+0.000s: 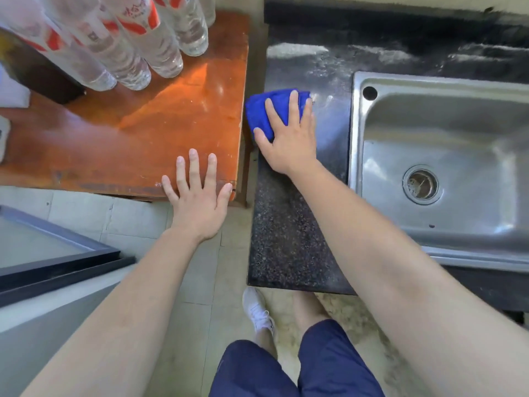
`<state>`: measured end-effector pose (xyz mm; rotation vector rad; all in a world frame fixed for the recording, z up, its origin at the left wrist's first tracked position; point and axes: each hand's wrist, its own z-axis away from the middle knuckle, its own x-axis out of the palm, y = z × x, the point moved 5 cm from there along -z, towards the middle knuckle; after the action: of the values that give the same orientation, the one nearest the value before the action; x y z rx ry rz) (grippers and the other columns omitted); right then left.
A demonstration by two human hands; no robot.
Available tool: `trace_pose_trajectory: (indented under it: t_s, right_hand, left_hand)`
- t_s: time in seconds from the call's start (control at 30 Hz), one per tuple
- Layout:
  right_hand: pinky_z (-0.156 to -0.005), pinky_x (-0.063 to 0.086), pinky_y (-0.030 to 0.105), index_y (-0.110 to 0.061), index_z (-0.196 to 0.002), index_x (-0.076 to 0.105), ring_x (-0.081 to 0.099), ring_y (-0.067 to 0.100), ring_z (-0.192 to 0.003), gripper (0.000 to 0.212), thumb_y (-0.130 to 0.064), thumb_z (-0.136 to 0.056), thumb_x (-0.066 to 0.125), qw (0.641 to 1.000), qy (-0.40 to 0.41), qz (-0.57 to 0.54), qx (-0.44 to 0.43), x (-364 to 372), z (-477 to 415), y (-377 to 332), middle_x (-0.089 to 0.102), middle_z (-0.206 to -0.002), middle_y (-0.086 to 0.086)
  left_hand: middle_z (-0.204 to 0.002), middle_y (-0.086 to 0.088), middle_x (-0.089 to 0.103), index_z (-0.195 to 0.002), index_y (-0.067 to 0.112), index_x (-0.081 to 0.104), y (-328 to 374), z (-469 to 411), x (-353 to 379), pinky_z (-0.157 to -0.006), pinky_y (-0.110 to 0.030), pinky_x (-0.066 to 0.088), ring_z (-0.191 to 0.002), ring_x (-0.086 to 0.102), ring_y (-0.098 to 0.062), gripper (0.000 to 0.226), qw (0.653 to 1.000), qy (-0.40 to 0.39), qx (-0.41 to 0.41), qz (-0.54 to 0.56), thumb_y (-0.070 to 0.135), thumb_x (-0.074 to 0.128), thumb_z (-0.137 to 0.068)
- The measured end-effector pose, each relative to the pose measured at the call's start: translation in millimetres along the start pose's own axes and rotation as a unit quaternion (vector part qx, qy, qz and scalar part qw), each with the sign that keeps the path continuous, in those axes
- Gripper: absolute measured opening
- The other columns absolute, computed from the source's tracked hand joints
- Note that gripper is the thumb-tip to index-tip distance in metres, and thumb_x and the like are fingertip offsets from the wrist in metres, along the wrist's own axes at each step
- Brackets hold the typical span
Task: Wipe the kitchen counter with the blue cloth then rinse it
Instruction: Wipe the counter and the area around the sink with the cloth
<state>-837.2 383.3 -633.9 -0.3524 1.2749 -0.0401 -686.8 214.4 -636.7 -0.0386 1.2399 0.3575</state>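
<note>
Blue cloth [257, 113] on the black tabletop [280, 230], left of the sink [356, 124].
Right grip [286, 138] presses it, fingers spread straight; left grip [197, 199] rests open on the orange tabletop's [128, 144] near edge.

- Bright daylight fills the scene.
- The wooden table [171, 110] has a big shiny patch.
- White glare sits on the far counter [297, 50] and the sink [429, 81].
- The bottles [137, 38] at the far left look stretched, tilted and blurry.
</note>
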Motion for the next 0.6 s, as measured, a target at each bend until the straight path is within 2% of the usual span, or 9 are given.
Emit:
trace_pose_trajectory:
  t_s: [0.17, 0.27, 0.33, 0.4, 0.5, 0.6]
  right_hand:
    - [-0.124, 0.001, 0.054, -0.033, -0.160, 0.018, -0.007, 0.045, -0.152, 0.068, -0.060, -0.099, 0.029, 1.000, 0.006, -0.011, -0.018, -4.6, -30.7, -9.1, -0.004, -0.168, 0.015]
    - [-0.124, 0.005, 0.053, -0.030, -0.159, 0.023, -0.003, 0.045, -0.152, 0.066, -0.059, -0.100, 0.030, 0.999, 0.018, -0.020, -0.037, 2.4, 9.3, 3.7, 0.000, -0.168, 0.015]
    - [-0.124, 0.011, 0.053, -0.029, -0.158, 0.030, 0.003, 0.045, -0.152, 0.065, -0.058, -0.100, 0.037, 0.998, 0.030, -0.029, -0.052, 8.1, 50.2, 26.9, 0.006, -0.168, 0.015]
    - [-0.124, 0.013, 0.053, -0.030, -0.156, 0.035, 0.007, 0.044, -0.153, 0.063, -0.057, -0.099, 0.042, 0.997, 0.028, -0.024, -0.074, 10.7, 86.7, 54.8, 0.011, -0.168, 0.013]
    - [-0.124, 0.015, 0.051, -0.033, -0.154, 0.038, 0.009, 0.041, -0.153, 0.062, -0.059, -0.098, 0.044, 0.993, 0.023, 0.004, -0.116, 4.5, 100.7, 87.3, 0.015, -0.168, 0.011]
    - [-0.124, 0.013, 0.051, -0.032, -0.153, 0.040, 0.010, 0.042, -0.153, 0.063, -0.058, -0.097, 0.045, 0.991, 0.031, 0.005, -0.134, -2.7, 75.1, 85.9, 0.016, -0.167, 0.012]
  left_hand:
    - [-0.167, -0.003, -0.014, -0.159, 0.031, 0.001, -6.9, 1.3, 0.9, -0.117, -0.062, -0.009, -0.152, -0.017, -0.024, 0.071, 1.000, -0.016, -0.014, -0.004, 0.062, 0.009, -0.096]
    - [-0.159, -0.018, 0.021, -0.149, 0.018, 0.032, 1.7, -7.2, -17.0, -0.114, -0.069, 0.004, -0.148, 0.013, -0.035, 0.062, 0.998, 0.051, -0.021, -0.026, 0.054, 0.021, -0.099]
    - [-0.148, -0.022, 0.034, -0.141, 0.013, 0.041, 15.9, -28.8, -30.8, -0.113, -0.070, 0.009, -0.141, 0.026, -0.039, 0.056, 0.995, 0.092, -0.021, -0.025, 0.049, 0.027, -0.101]
    - [-0.155, -0.021, 0.028, -0.148, 0.016, 0.035, 32.1, -58.3, -37.4, -0.114, -0.068, 0.007, -0.145, 0.022, -0.038, 0.056, 0.995, 0.098, -0.002, -0.028, 0.047, 0.030, -0.102]
    - [-0.167, -0.015, 0.005, -0.158, 0.025, 0.021, 46.1, -107.2, -42.9, -0.116, -0.065, 0.000, -0.153, 0.002, -0.033, 0.062, 0.994, 0.095, 0.025, -0.038, 0.051, 0.026, -0.102]
    - [-0.168, -0.009, 0.001, -0.160, 0.028, 0.014, 46.1, -131.8, -46.5, -0.120, -0.063, 0.000, -0.155, -0.002, -0.028, 0.063, 0.994, 0.098, 0.011, -0.036, 0.054, 0.017, -0.102]
